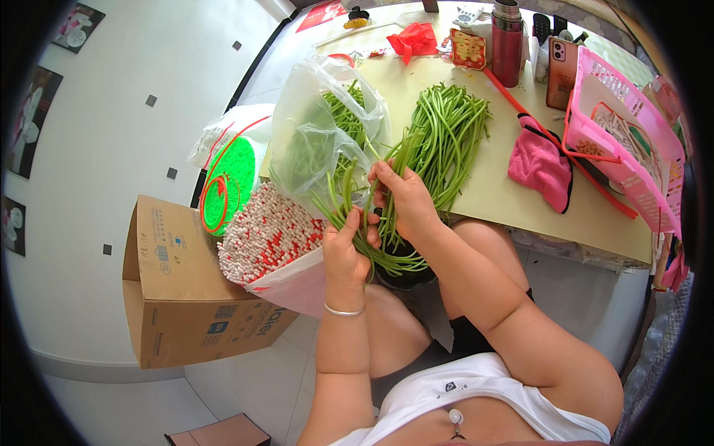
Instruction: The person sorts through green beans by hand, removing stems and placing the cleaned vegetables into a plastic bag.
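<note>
My left hand (346, 249), with a silver bangle on its wrist, is closed on long green vegetable stems (338, 197) in front of my body. Close beside it, my right hand (401, 195) pinches stems too, fingertips pressed together. Under both hands, more stems (398, 262) hang in a curved bunch over something dark between my knees. A see-through plastic bag (297, 111) with green stems inside stands just beyond my left hand. A large loose pile of stems (446, 137) lies on the table past my right hand.
On the pale yellow table (535, 223) are a pink cloth (541, 163), a pink basket (621, 97), a phone (561, 74), a thermos (507, 48) and a red plastic piece (413, 42). At left stand a cardboard box (216, 320), a bag of red-and-white sticks (271, 238) and a bright green round item (236, 175).
</note>
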`<state>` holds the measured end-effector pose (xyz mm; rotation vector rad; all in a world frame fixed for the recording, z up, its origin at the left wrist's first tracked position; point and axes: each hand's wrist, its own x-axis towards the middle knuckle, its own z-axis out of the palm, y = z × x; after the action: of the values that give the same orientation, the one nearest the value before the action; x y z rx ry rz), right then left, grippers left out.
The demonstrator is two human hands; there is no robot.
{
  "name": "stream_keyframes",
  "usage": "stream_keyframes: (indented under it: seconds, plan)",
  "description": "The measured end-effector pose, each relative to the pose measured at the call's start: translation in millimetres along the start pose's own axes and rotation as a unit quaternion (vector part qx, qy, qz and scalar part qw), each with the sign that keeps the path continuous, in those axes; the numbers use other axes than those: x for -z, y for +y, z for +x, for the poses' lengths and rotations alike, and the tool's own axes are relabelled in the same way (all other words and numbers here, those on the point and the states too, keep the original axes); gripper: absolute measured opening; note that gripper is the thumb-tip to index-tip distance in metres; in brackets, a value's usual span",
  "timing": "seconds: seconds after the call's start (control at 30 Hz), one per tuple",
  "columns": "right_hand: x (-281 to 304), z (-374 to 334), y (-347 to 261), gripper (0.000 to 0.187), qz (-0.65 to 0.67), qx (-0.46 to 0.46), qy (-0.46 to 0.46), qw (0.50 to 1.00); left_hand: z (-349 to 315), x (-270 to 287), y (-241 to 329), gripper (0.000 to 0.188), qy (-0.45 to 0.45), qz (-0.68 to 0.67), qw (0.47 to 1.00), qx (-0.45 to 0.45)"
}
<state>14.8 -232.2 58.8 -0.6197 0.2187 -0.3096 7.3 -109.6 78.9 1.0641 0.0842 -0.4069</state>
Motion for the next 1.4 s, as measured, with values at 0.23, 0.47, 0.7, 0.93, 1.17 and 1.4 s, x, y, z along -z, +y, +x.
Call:
stream_keyframes:
  seconds: [0.23, 0.47, 0.7, 0.93, 1.17, 1.4]
  plan:
    - [5, -3, -37, 0.017, -0.041, -0.012, -0.012, 0.999, 15, 34, 4, 0.015, -0.039, -0.082, 0.996, -0.012]
    - [5, -4, -6, 0.015, -0.204, -0.061, -0.103, 0.972, 13, 27, 0, 0.021, -0.030, -0.047, 0.998, 0.004]
    - [-2, -8, -3, 0.013, -0.220, -0.097, -0.128, 0.962, 13, 26, -6, 0.019, -0.030, -0.036, 0.998, -0.041]
    - [3, -9, 12, 0.020, -0.362, -0.004, -0.179, 0.915, 17, 27, -8, 0.020, 0.006, -0.089, 0.992, -0.093]
    - [16, 4, 6, 0.010, -0.202, -0.087, -0.129, 0.967, 18, 25, -6, 0.019, 0.003, -0.099, 0.993, -0.058]
    - [19, 9, -30, 0.012, -0.062, -0.110, -0.064, 0.990, 13, 30, 5, 0.011, -0.008, -0.036, 0.998, -0.046]
